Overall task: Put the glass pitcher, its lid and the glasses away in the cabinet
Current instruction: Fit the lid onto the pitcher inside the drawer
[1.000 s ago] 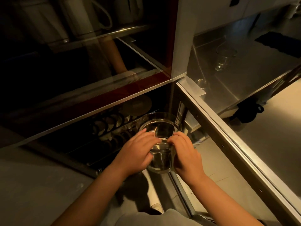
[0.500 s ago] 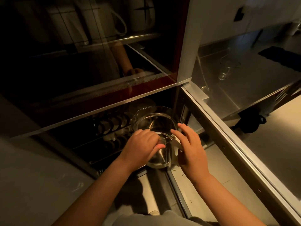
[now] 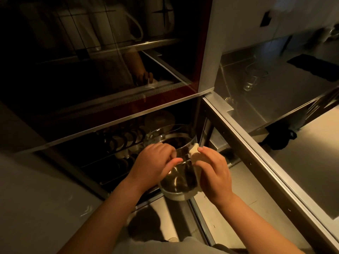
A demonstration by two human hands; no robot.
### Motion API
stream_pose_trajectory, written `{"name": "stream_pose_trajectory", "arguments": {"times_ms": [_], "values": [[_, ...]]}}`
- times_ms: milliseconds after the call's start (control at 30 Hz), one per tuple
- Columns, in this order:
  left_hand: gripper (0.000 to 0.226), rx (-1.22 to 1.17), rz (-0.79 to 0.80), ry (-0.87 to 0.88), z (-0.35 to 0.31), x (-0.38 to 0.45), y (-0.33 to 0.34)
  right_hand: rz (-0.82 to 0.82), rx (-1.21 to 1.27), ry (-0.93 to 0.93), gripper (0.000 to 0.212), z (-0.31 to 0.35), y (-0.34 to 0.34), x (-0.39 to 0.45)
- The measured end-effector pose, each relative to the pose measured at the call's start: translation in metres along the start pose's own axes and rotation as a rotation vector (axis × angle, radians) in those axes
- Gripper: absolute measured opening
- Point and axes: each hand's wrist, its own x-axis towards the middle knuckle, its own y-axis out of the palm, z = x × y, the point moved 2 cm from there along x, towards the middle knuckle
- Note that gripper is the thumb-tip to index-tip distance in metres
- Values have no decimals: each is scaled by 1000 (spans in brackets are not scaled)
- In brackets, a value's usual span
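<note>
At the mouth of the dark lower compartment of the steel-framed cabinet, a person is holding a clear cylindrical glass pitcher between two bare hands. The left hand is wrapping the pitcher's near left side, fingers curled against the glass and thumb lying across its wall. The right hand is pressing on the right side, where a pale handle-like part is showing between its fingers; how far they are closing around it is hidden. The pitcher is standing upright, its rim just inside the opening and its base above the cabinet's front edge. Behind it, a dim wire rack is holding round shapes too dark to identify. On the steel counter to the right, well apart, a clear drinking glass is standing, blurred.
</note>
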Motion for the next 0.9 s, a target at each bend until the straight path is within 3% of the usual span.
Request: {"name": "stream_pose_trajectory", "arguments": {"times_ms": [100, 233, 300, 433, 533, 633, 733, 900], "values": [[17, 6, 26, -67, 1, 0, -3, 1, -15, -37, 41, 0, -6, 16], [66, 80, 111, -42, -10, 5, -1, 12, 29, -127, 17, 9, -6, 28], [78, 114, 148, -55, -15, 7, 2, 76, 12, -199, 13, 11, -3, 28], [82, 145, 132, -92, -24, 7, 7, 207, 121, 43, 36, 10, 0, 22], [69, 95, 123, -107, -27, 9, 11, 232, 191, 68, 33, 14, 1, 24], [46, 116, 72, -52, -24, 8, 9, 128, 205, 48, 21, 17, 0, 30], [44, 98, 15, -94, -17, 4, 5, 17, 112, -12, 24, 12, 0, 16], [46, 134, -27, -167, -18, 4, 2, 63, 146, 33, 29, 15, 3, 12]]}}
